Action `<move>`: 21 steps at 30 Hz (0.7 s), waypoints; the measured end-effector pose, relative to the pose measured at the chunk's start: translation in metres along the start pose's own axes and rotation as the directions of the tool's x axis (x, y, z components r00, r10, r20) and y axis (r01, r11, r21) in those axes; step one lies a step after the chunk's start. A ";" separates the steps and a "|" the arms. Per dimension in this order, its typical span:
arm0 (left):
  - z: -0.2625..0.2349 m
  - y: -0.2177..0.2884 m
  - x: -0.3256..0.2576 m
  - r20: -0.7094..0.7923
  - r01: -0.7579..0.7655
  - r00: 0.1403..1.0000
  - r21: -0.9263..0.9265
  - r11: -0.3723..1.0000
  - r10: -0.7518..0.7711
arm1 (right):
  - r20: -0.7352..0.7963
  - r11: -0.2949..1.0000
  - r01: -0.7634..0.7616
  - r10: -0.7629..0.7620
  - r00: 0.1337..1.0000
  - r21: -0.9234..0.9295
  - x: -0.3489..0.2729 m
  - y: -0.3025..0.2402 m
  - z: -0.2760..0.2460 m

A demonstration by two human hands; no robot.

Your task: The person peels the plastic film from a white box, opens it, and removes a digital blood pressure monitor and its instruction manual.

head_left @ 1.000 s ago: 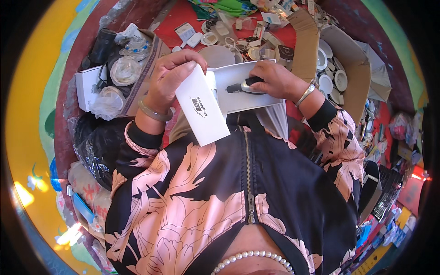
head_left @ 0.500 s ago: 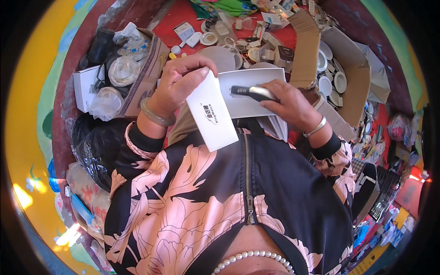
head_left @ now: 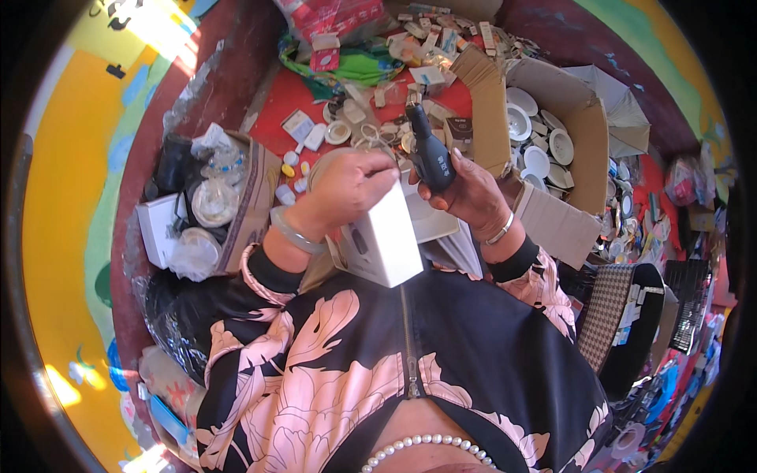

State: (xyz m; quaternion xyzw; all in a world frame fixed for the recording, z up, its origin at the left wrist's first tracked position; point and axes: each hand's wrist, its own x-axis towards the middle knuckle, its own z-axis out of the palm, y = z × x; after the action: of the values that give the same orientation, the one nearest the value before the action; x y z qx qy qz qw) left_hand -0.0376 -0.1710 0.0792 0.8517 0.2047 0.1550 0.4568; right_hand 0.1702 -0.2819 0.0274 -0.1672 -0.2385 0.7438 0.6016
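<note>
My left hand (head_left: 347, 189) is closed over the top of a white cardboard box part (head_left: 386, 244), which it holds upright above my lap. A dark device is printed on one of its sides. My right hand (head_left: 477, 197) grips a black handheld device (head_left: 432, 154) with a wide, rounded body and a narrow neck pointing up and away. What it is exactly I cannot tell. Between the hands, another white box part (head_left: 434, 219) lies on my lap, partly hidden by the hands and the box part in front.
To the left stands a carton (head_left: 251, 181) of wrapped items, with a white box (head_left: 158, 229) beside it. On the right, an open carton (head_left: 587, 118) holds round white fittings. Small boxes and lamp parts lie scattered on the red floor (head_left: 276, 106) ahead.
The black device has turned from lying sideways to neck-up and has risen out of the white box. My left hand has turned the box part, so its printed side shows.
</note>
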 end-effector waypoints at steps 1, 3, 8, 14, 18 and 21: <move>0.006 0.009 0.007 -0.019 0.030 0.999 -0.031 0.999 -0.030 | -0.010 0.999 0.041 -0.041 0.999 0.026 -0.001 -0.001 0.001; 0.014 0.020 0.021 0.018 0.155 0.988 -0.028 0.987 -0.155 | -0.038 0.993 0.098 -0.096 0.995 0.066 -0.004 -0.007 0.002; 0.033 0.020 0.037 -0.106 0.086 0.991 0.063 0.994 -0.079 | -0.001 0.983 0.102 -0.103 0.995 0.152 -0.012 -0.020 -0.002; 0.029 0.019 0.028 -0.241 -0.062 0.970 -0.160 0.985 0.022 | -0.100 0.976 0.019 0.003 0.995 0.216 -0.021 -0.014 0.000; 0.017 0.024 0.029 -0.262 -0.089 0.965 -0.400 0.912 -0.020 | -0.077 0.973 -0.070 0.089 0.993 0.220 -0.016 -0.011 0.011; 0.007 0.023 0.030 -0.165 -0.090 0.986 -0.530 0.843 0.001 | -0.045 0.969 -0.146 0.157 0.986 0.199 -0.012 -0.009 0.010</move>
State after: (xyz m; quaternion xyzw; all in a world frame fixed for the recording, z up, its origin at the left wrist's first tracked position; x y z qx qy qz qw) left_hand -0.0036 -0.1723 0.0973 0.6799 0.1686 0.2839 0.6547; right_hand 0.1743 -0.2935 0.0401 -0.1475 -0.1326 0.8020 0.5634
